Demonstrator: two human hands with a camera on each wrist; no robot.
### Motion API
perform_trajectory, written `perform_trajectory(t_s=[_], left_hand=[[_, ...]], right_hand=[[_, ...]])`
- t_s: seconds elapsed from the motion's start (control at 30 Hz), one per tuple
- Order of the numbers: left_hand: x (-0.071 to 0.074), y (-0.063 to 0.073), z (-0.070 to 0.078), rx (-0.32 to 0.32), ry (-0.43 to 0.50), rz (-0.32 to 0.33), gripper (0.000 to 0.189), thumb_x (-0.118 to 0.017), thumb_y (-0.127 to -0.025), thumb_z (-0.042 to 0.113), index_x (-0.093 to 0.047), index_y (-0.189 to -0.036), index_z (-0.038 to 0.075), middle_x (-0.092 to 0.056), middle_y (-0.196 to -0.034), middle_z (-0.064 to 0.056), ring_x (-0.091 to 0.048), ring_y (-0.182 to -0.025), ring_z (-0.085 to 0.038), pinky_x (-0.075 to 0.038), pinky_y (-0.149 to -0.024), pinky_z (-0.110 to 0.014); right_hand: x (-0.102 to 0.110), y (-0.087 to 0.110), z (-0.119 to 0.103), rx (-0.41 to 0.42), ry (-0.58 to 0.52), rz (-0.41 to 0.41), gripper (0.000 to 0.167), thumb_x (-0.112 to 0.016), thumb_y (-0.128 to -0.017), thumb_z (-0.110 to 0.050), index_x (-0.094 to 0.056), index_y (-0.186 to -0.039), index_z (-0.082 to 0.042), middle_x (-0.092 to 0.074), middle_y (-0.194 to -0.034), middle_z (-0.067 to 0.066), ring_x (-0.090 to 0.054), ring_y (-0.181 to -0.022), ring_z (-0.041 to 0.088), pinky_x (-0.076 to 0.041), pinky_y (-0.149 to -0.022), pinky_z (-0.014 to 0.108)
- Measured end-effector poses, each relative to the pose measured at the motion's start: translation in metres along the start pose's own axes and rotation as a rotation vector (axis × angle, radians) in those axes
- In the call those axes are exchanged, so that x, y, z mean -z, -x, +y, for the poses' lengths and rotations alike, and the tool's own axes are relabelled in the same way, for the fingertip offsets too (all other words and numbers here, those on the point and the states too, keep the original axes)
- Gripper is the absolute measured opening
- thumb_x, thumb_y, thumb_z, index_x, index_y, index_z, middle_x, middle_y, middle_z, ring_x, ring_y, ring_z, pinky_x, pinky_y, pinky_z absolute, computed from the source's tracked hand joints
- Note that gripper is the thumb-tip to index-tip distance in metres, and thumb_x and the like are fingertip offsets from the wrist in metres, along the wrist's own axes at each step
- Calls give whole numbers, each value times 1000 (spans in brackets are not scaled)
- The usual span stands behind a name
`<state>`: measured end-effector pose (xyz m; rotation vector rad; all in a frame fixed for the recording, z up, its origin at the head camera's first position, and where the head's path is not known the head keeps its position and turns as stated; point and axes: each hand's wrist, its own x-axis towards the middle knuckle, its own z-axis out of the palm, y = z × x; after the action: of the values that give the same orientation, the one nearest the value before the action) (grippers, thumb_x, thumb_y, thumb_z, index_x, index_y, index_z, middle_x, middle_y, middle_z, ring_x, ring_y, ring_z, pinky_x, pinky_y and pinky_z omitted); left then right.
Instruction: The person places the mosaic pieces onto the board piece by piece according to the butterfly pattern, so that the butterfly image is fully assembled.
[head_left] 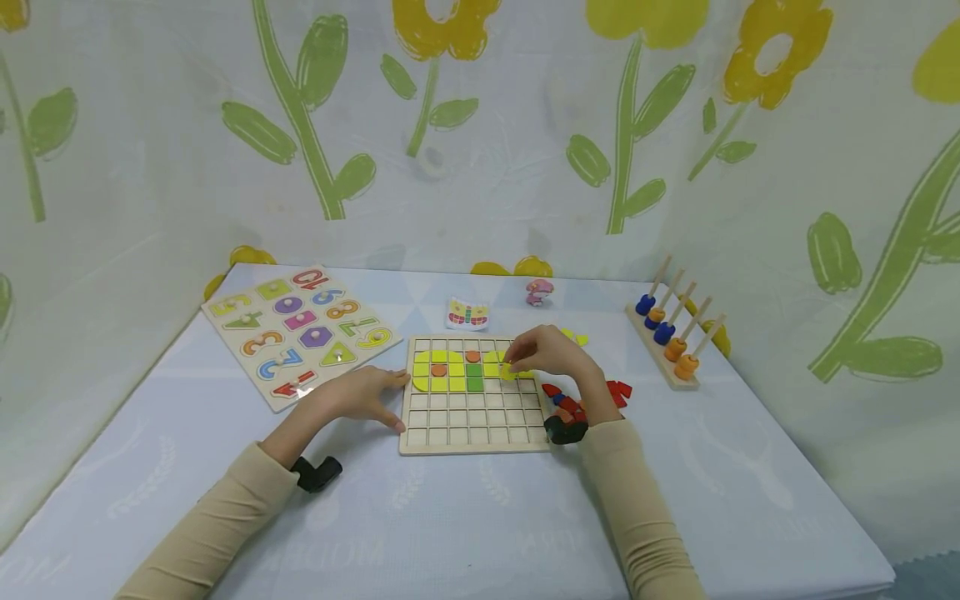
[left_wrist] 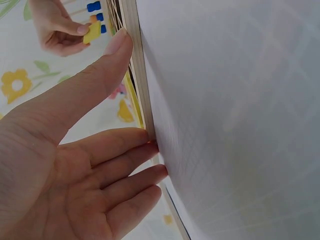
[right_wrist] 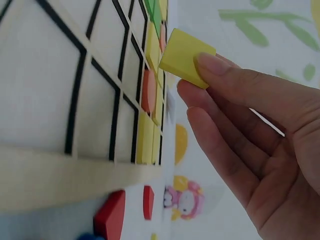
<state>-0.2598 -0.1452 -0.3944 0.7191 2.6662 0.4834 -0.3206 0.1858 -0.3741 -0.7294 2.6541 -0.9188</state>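
Right hand (head_left: 552, 350): thumb and fingers pinch a yellow square tile (right_wrist: 184, 52), tilted, just above the grid board (head_left: 457, 436). Left hand (head_left: 362, 394): fingers extended, thumb apart, touching board's left edge. Red pieces (right_wrist: 111, 215) on surface (head_left: 450, 533), right of board.

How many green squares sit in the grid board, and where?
2: the upper green square and lower green square, adjacent in the middle column of the grid board, beneath an orange disc. The right hand may hide others in the head view.
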Motion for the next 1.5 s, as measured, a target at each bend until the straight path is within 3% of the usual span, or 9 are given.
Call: perform_trajectory(t_s=[0.27,0.5,1.23,1.5], left_hand=[[0,0,1,7,-2,-4,88,-81,-74,44,-45,-143,3,-38,-149,-14,-32,-138,-35,-29,-111,-51],[0,0,1,6,-3,-4,89,-81,-73,45,-45,-143,3,-38,-150,-14,-32,-138,-36,-29,-111,-51],[0,-1,1,0,-6,2,87,-81,-74,43,-46,-142,1,-40,-149,-14,-33,-138,-37,-31,-110,-51],[0,0,2,0,-4,1,87,-82,-74,43,-46,-142,1,-40,-148,-16,-34,-137,-37,-31,-110,-52]], right_hand=[[-17,-7,-13,17,48,-41,8,-75,-84,-8,-76,-91,-11,-70,-85,-3,-63,-78,15,-55,-77,25],[-24,-12,-20,-14,87,-29,8,-76,-82,-7,-74,-88,-12,-68,-83,-4,-61,-77,15,-55,-77,25],[-29,-15,-20,-97,123,-45,6,-79,-80,-8,-77,-83,-13,-68,-81,-3,-60,-76,16,-54,-75,24],[-28,-14,-18,-64,124,-47,9,-78,-80,-6,-74,-86,-12,-66,-81,-2,-57,-76,18,-53,-73,24]])
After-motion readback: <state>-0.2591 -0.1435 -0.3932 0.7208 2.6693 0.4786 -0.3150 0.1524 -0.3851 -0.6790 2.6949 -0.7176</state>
